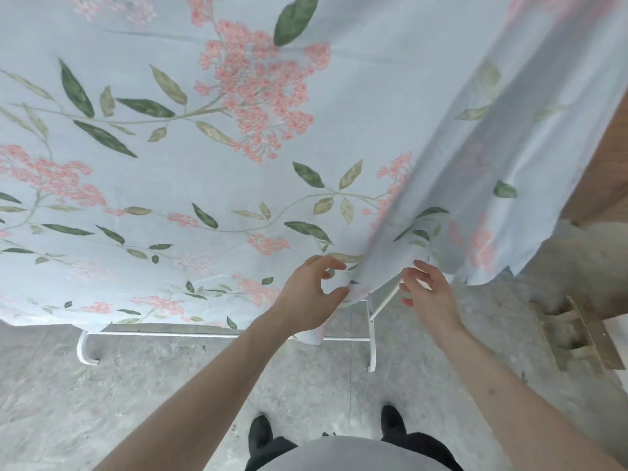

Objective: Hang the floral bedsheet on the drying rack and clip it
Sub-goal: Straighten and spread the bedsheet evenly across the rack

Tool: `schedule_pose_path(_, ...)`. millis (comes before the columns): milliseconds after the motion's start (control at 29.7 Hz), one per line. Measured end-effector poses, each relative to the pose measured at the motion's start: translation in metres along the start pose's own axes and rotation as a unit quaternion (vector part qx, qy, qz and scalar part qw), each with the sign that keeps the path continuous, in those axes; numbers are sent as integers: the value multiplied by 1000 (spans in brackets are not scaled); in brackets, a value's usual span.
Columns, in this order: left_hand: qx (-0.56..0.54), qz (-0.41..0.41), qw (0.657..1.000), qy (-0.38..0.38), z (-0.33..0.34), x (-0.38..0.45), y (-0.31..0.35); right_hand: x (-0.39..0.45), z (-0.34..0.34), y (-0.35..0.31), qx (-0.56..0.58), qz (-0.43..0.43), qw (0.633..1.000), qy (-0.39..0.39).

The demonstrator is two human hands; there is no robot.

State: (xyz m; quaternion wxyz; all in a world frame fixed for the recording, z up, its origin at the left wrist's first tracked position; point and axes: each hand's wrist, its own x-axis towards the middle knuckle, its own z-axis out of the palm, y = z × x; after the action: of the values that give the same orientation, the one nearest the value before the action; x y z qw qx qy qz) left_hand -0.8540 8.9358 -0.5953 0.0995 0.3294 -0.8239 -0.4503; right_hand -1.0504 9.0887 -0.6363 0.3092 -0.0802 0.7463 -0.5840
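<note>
The pale blue floral bedsheet with pink blossoms and green leaves lies draped over the white drying rack and fills most of the view. A fold of it hangs down at the right. My left hand has thumb and fingers curved at the sheet's lower edge near that fold; a firm pinch cannot be made out. My right hand hovers just right of the fold with fingers relaxed and spread, holding nothing. No clips are visible.
The rack's white feet stand on a grey concrete floor. A wooden block lies on the floor at the right, below a brown wooden surface. My dark shoes stand close to the rack.
</note>
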Motion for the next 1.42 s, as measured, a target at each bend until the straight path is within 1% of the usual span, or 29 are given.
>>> schedule_pose_path(101, -21, -26, 998, 53, 48, 17, 34, 19, -63, 6, -64, 4, 994, -84)
schedule_pose_path(135, -25, -38, 997, 55, 52, 17, 32, 15, -69, 7, -80, 4, 992, -97)
schedule_pose_path(168, -27, -55, 996, 62, 67, 20, 38, 19, -89, 6, -88, 8, 990, -107)
schedule_pose_path(236, -35, -102, 991, 74, 94, 19, 47, 25, -122, -4, -79, -5, 990, -121)
schedule_pose_path(270, -32, -117, 990, 73, 97, 18, 44, 28, -127, -9, -70, -17, 990, -117)
schedule_pose_path(303, -29, -142, 985, 90, 115, 12, 52, 34, -146, -20, -70, -27, 988, -133)
schedule_pose_path(404, -18, -178, 979, 100, 129, -1, 48, 43, -155, -39, -78, -82, 981, -156)
schedule_pose_path(472, -14, -189, 976, 110, 136, -10, 48, 47, -154, -48, -79, -100, 978, -166)
schedule_pose_path(674, -16, -183, 973, 140, 142, -10, 56, 46, -139, -46, -90, -136, 968, -190)
schedule_pose_path(741, -14, -188, 971, 145, 145, -6, 60, 49, -137, -46, -86, -155, 966, -187)
schedule_pose_path(842, -9, -196, 967, 163, 153, -3, 68, 59, -141, -46, -86, -155, 967, -185)
schedule_pose_path(910, -18, -196, 962, 189, 152, 6, 77, 69, -148, -50, -92, -156, 964, -194)
schedule_pose_path(977, -74, -204, 955, 204, 143, 19, 91, 73, -151, -57, -98, -170, 958, -210)
schedule_pose_path(1045, -221, -244, 920, 214, 136, 44, 107, 79, -156, -69, -106, -195, 945, -239)
schedule_pose_path(1112, -358, -307, 864, 174, 128, 69, 124, 85, -162, -87, -111, -207, 927, -291)
schedule_pose_path(1146, -414, -324, 834, 168, 127, 79, 123, 87, -166, -97, -115, -206, 916, -325)
schedule_pose_path(1213, -488, -338, 778, 206, 131, 101, 133, 100, -176, -114, -142, -195, 876, -418)
schedule_pose_path(1247, -528, -310, 755, 234, 128, 106, 142, 103, -177, -117, -156, -189, 861, -445)
schedule_pose_path(1280, -584, -271, 717, 267, 127, 114, 155, 112, -180, -123, -163, -180, 845, -476)
schedule_pose_path(1314, -625, -236, 679, 304, 126, 121, 166, 124, -186, -127, -168, -170, 821, -519)
schedule_pose_path(1348, -615, -202, 667, 368, 122, 125, 173, 134, -191, -132, -164, -154, 799, -558)
schedule_pose_path(1382, -651, -149, 631, 394, 119, 127, 178, 146, -197, -139, -156, -137, 780, -590)
schedule_pose_path(1415, -659, -122, 613, 419, 112, 128, 178, 151, -196, -144, -135, -117, 776, -604)
